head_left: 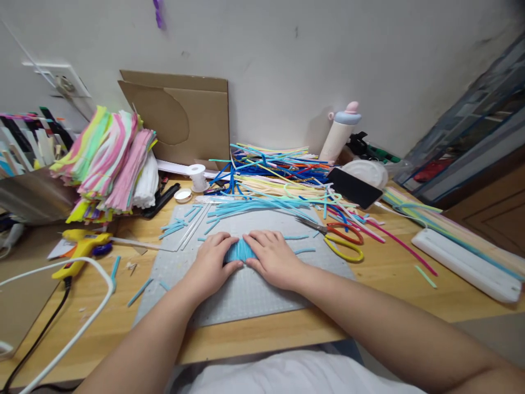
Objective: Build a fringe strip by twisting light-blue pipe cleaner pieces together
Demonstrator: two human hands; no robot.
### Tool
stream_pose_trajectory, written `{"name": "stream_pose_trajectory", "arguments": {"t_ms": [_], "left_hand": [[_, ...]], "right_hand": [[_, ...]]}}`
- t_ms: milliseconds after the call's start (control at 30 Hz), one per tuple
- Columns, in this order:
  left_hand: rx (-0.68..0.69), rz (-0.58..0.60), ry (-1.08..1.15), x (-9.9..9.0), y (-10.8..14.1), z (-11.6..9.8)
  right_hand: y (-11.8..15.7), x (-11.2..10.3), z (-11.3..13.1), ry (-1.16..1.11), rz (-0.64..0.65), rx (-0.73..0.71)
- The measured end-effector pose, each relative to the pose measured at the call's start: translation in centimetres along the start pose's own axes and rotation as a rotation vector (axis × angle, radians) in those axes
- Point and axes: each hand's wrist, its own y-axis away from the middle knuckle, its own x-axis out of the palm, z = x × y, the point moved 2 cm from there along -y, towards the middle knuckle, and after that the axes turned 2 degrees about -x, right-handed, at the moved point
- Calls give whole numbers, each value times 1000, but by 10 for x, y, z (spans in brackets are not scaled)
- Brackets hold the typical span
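Note:
A small flat row of light blue pipe cleaner pieces (241,250) lies on the grey cutting mat (229,306). My left hand (214,264) is curled over its left side, fingers at the far edge and thumb at the near edge. On the other side my right hand (274,259) grips it the same way, the two thumbs almost meeting. Both palms hide the outer ends of the row. Single blue pieces (305,250) stick out or lie just right of my right hand. Scissors (344,235) with orange and yellow handles lie open at the mat's right edge.
Long blue pipe cleaners (262,207) and a mixed colored heap lie behind the mat. Short cut pieces (174,227) and clear glue sticks (194,227) are at left, near a yellow glue gun (82,249) with its cable. A phone (355,187) and white power strip (463,262) are right.

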Motion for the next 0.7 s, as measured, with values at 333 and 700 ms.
{"name": "stream_pose_trajectory", "arguments": {"t_ms": [333, 700], "left_hand": [[-60, -52, -23, 10, 4, -6], [17, -63, 46, -6, 3, -2]], "right_hand": [[2, 2, 1, -21, -15, 4], [9, -18, -28, -211, -165, -31]]}}
